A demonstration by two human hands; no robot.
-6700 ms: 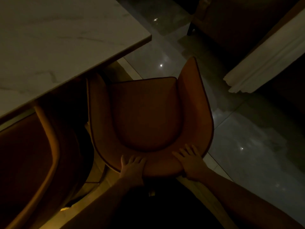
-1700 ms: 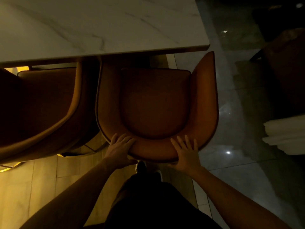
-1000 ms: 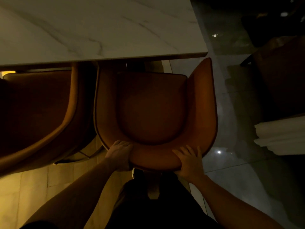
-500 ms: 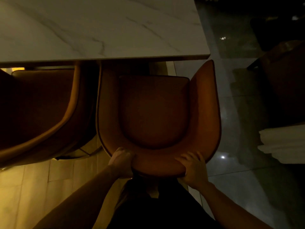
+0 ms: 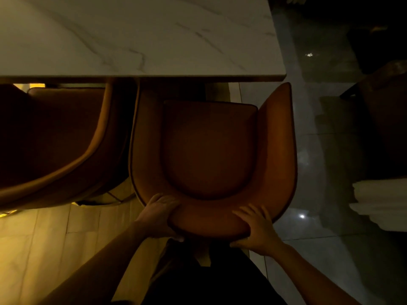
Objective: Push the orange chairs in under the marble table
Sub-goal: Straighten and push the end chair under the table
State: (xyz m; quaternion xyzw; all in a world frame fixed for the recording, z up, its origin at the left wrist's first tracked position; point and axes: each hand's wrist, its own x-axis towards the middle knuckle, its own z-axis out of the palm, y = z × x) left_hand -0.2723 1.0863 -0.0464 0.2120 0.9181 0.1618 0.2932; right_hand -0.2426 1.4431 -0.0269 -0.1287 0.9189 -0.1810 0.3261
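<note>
Gripping the curved backrest of the orange chair (image 5: 209,148), left hand (image 5: 158,216) and right hand (image 5: 257,230) each clamped over its top edge, chair front just under the marble table (image 5: 136,36) edge, second orange chair (image 5: 57,137) close beside on the left, dim room

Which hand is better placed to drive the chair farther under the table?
Neither clearly: the left hand and right hand both grip the backrest of the orange chair. Its seat is still outside the marble table, so push with both.
</note>
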